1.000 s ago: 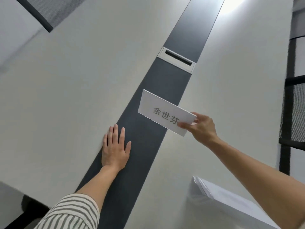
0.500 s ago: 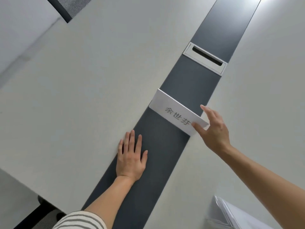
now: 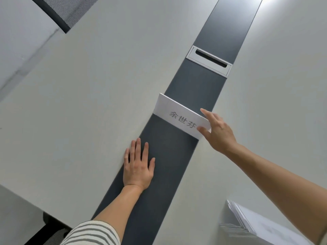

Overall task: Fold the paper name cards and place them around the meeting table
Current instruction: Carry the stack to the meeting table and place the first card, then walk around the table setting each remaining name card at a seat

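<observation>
A folded white name card with grey printed characters stands across the dark centre strip of the pale meeting table. My right hand pinches the card's right end between thumb and fingers. My left hand lies flat, palm down, fingers together, on the strip's left edge just below the card and holds nothing. A stack of unfolded white sheets lies at the lower right under my right forearm.
A silver cable hatch with a dark slot sits in the strip beyond the card. A mesh chair back shows past the table's far left edge, and a chair base below the near edge.
My right hand has carried the card from the air down onto the dark strip, where its lower edge now rests. My left hand has stayed flat. The view has shifted leftward.
</observation>
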A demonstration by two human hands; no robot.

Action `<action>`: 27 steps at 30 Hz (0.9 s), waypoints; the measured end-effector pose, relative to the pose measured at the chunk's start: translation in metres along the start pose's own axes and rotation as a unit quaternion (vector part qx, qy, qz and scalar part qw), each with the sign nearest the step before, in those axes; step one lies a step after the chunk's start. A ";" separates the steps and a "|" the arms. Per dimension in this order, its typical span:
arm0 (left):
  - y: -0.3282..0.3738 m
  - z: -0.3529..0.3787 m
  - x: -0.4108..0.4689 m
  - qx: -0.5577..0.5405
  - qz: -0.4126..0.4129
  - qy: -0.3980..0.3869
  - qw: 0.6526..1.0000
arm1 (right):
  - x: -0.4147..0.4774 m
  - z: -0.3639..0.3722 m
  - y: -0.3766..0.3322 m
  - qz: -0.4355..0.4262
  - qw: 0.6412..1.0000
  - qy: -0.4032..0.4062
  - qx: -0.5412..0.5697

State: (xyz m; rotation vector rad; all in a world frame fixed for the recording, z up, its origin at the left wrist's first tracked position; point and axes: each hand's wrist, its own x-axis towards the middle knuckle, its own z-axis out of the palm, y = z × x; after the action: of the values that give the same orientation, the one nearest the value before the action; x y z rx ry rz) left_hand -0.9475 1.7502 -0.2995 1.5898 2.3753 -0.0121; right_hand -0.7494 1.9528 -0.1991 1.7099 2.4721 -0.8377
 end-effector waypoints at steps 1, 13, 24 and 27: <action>-0.001 0.000 0.000 0.000 -0.001 -0.005 1.000 | -0.005 -0.004 0.001 0.010 1.000 0.002 -0.002; 0.048 -0.067 -0.011 -0.199 -0.002 -0.047 0.979 | -0.159 -0.058 0.069 0.095 0.991 0.011 0.090; 0.182 -0.090 -0.115 -0.228 0.284 -0.240 0.900 | -0.327 -0.058 0.150 0.157 0.983 0.013 0.096; 0.197 -0.082 -0.122 -0.182 0.297 -0.257 0.901 | -0.348 -0.052 0.171 0.194 0.977 -0.023 0.091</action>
State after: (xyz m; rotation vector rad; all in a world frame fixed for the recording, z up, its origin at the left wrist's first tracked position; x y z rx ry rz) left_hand -0.7442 1.7303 -0.1624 1.7733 1.3464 0.1159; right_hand -0.4464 1.7191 -0.1177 2.1072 1.9806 -1.0622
